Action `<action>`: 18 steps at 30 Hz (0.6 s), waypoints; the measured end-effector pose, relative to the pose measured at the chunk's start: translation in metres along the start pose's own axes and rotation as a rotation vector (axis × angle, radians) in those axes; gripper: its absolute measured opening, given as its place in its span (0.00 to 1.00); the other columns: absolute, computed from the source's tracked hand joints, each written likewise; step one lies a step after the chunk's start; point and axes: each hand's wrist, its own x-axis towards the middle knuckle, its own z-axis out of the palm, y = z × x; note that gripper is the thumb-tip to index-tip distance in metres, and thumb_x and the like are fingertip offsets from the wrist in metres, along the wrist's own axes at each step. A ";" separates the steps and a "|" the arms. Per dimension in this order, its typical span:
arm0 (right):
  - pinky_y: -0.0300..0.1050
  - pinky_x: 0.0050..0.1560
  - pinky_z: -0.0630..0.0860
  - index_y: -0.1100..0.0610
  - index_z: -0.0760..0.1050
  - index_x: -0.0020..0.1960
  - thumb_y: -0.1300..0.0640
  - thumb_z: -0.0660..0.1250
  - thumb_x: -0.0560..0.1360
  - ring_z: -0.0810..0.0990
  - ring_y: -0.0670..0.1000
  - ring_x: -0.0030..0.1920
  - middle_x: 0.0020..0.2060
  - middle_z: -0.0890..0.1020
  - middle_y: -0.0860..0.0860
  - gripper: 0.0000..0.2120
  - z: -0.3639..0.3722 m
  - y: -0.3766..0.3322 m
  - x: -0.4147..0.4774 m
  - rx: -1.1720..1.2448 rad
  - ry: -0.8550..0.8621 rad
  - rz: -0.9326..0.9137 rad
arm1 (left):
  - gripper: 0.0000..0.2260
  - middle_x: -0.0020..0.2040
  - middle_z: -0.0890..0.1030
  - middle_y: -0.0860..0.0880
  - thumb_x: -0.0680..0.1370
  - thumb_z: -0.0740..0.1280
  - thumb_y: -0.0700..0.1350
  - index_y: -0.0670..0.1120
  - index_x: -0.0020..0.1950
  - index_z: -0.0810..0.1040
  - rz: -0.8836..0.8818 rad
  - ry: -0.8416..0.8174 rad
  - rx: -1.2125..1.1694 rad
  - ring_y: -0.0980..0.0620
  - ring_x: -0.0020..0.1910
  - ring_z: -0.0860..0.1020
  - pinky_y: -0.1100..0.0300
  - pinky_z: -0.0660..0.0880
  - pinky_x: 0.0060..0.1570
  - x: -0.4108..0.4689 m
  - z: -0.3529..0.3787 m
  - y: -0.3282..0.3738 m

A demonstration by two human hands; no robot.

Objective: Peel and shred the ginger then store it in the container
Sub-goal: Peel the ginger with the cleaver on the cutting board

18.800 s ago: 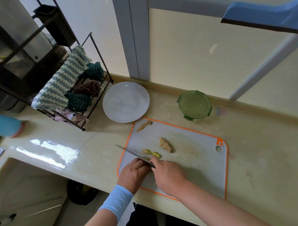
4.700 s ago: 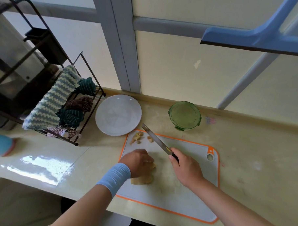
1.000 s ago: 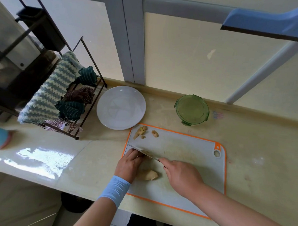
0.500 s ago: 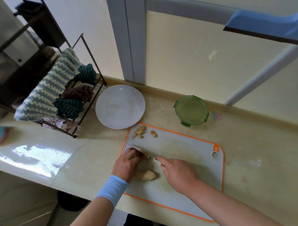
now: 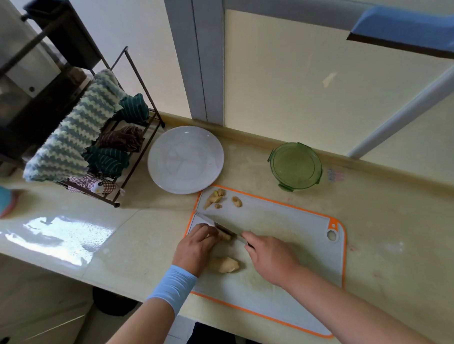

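Ginger chunk (image 5: pixel 225 264) is lying nearest on the board (image 5: pixel 283 221), beside the left wrist. Just beyond, the left hand (image 5: pixel 195 244) is pinching a small piece (image 5: pixel 225 236) while the right hand (image 5: pixel 271 257) is gripping the knife (image 5: pixel 205 219) across it, so slicing looks under way. The next cut is calling for tucked fingertips. Farther off, scraps (image 5: pixel 215 198) and the container (image 5: pixel 295 166) are waiting.

Cutting board (image 5: pixel 281 278) on tabletop (image 5: pixel 399 244), near front edge. Behind it: plate (image 5: pixel 185 159) at left, container (image 5: pixel 295 166) at right. Rack (image 5: pixel 96 150) left of plate. Ginger offcuts (image 5: pixel 221 199) on board's far-left corner; larger ginger piece (image 5: pixel 225 265) nearer front.
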 end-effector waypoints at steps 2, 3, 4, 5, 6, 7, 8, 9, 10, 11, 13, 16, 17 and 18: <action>0.49 0.37 0.69 0.49 0.68 0.66 0.49 0.55 0.83 0.80 0.61 0.48 0.48 0.82 0.54 0.13 0.001 -0.002 0.004 -0.010 0.012 0.001 | 0.07 0.51 0.73 0.53 0.72 0.70 0.36 0.46 0.45 0.84 0.000 0.007 0.010 0.50 0.49 0.75 0.63 0.74 0.46 -0.001 0.000 0.001; 0.49 0.37 0.68 0.48 0.68 0.66 0.49 0.55 0.83 0.80 0.61 0.49 0.48 0.82 0.54 0.14 0.002 -0.003 0.006 -0.012 0.021 0.006 | 0.07 0.51 0.73 0.53 0.73 0.68 0.37 0.46 0.45 0.84 -0.004 0.010 0.008 0.50 0.49 0.75 0.63 0.74 0.45 -0.001 0.000 0.001; 0.49 0.38 0.69 0.48 0.68 0.67 0.48 0.56 0.82 0.80 0.61 0.50 0.49 0.82 0.54 0.14 0.002 -0.004 0.007 0.001 0.031 0.017 | 0.07 0.50 0.74 0.53 0.74 0.67 0.38 0.46 0.45 0.84 -0.011 0.015 0.000 0.50 0.48 0.75 0.63 0.74 0.45 0.000 0.000 0.000; 0.49 0.40 0.70 0.47 0.68 0.67 0.48 0.56 0.82 0.80 0.61 0.51 0.50 0.82 0.55 0.15 0.001 -0.005 0.009 0.033 0.034 0.038 | 0.07 0.50 0.75 0.52 0.75 0.67 0.39 0.46 0.46 0.84 -0.018 0.014 -0.008 0.50 0.48 0.76 0.62 0.75 0.45 0.001 0.000 0.000; 0.49 0.43 0.73 0.46 0.69 0.68 0.47 0.57 0.82 0.79 0.61 0.53 0.52 0.83 0.55 0.15 -0.002 -0.004 0.010 0.078 0.037 0.062 | 0.06 0.49 0.76 0.51 0.76 0.67 0.41 0.46 0.47 0.84 -0.017 0.010 -0.020 0.50 0.47 0.76 0.61 0.75 0.45 0.002 -0.001 -0.001; 0.49 0.46 0.74 0.46 0.70 0.68 0.47 0.58 0.82 0.79 0.60 0.54 0.54 0.83 0.54 0.16 -0.007 -0.002 0.010 0.132 0.041 0.090 | 0.06 0.48 0.77 0.49 0.77 0.67 0.42 0.46 0.48 0.84 -0.014 0.001 -0.040 0.49 0.47 0.76 0.60 0.75 0.45 0.004 -0.003 -0.001; 0.49 0.47 0.75 0.47 0.72 0.67 0.47 0.59 0.81 0.80 0.59 0.54 0.53 0.83 0.53 0.15 -0.011 0.001 0.009 0.186 0.050 0.114 | 0.06 0.47 0.79 0.48 0.78 0.67 0.44 0.46 0.49 0.83 -0.012 -0.016 -0.066 0.48 0.46 0.76 0.60 0.75 0.46 0.004 -0.005 -0.002; 0.49 0.47 0.76 0.47 0.73 0.65 0.47 0.59 0.81 0.80 0.58 0.51 0.50 0.83 0.51 0.14 -0.017 0.003 0.006 0.235 0.061 0.130 | 0.07 0.46 0.79 0.48 0.78 0.66 0.46 0.46 0.49 0.83 -0.022 -0.034 -0.093 0.48 0.45 0.76 0.59 0.75 0.47 0.006 -0.008 -0.001; 0.50 0.45 0.77 0.47 0.74 0.62 0.48 0.60 0.81 0.80 0.57 0.48 0.45 0.82 0.48 0.12 -0.021 0.006 0.004 0.269 0.075 0.134 | 0.08 0.46 0.79 0.48 0.79 0.66 0.47 0.47 0.49 0.83 -0.052 -0.050 -0.110 0.49 0.45 0.77 0.59 0.75 0.47 0.008 -0.012 0.000; 0.50 0.43 0.76 0.47 0.73 0.58 0.48 0.60 0.81 0.79 0.56 0.44 0.40 0.81 0.47 0.09 -0.026 0.009 0.002 0.280 0.094 0.137 | 0.09 0.46 0.80 0.49 0.79 0.64 0.48 0.47 0.51 0.83 -0.106 -0.065 -0.118 0.50 0.46 0.77 0.60 0.75 0.47 0.011 -0.016 0.002; 0.51 0.39 0.73 0.47 0.70 0.51 0.48 0.61 0.80 0.77 0.55 0.39 0.33 0.76 0.48 0.03 -0.034 0.014 0.002 0.276 0.141 0.141 | 0.09 0.49 0.80 0.51 0.78 0.64 0.45 0.48 0.54 0.82 -0.266 -0.078 -0.122 0.52 0.49 0.77 0.61 0.75 0.48 0.020 -0.020 0.005; 0.50 0.36 0.70 0.47 0.71 0.52 0.48 0.61 0.80 0.76 0.56 0.38 0.31 0.73 0.47 0.03 -0.043 0.016 0.005 0.256 0.202 0.154 | 0.13 0.56 0.80 0.51 0.78 0.67 0.40 0.50 0.61 0.81 -0.412 -0.201 -0.127 0.48 0.54 0.79 0.59 0.76 0.52 0.045 -0.022 0.009; 0.49 0.36 0.69 0.46 0.72 0.55 0.48 0.61 0.80 0.77 0.56 0.39 0.31 0.73 0.46 0.05 -0.045 0.016 0.006 0.243 0.217 0.165 | 0.15 0.59 0.78 0.51 0.78 0.67 0.40 0.51 0.63 0.80 -0.415 -0.279 -0.107 0.48 0.57 0.78 0.58 0.76 0.54 0.055 -0.022 0.012; 0.48 0.37 0.69 0.45 0.73 0.57 0.48 0.61 0.80 0.78 0.57 0.40 0.31 0.73 0.45 0.07 -0.045 0.015 0.007 0.237 0.232 0.178 | 0.16 0.63 0.76 0.51 0.78 0.67 0.41 0.52 0.65 0.79 -0.423 -0.357 -0.088 0.48 0.60 0.77 0.58 0.75 0.56 0.064 -0.020 0.014</action>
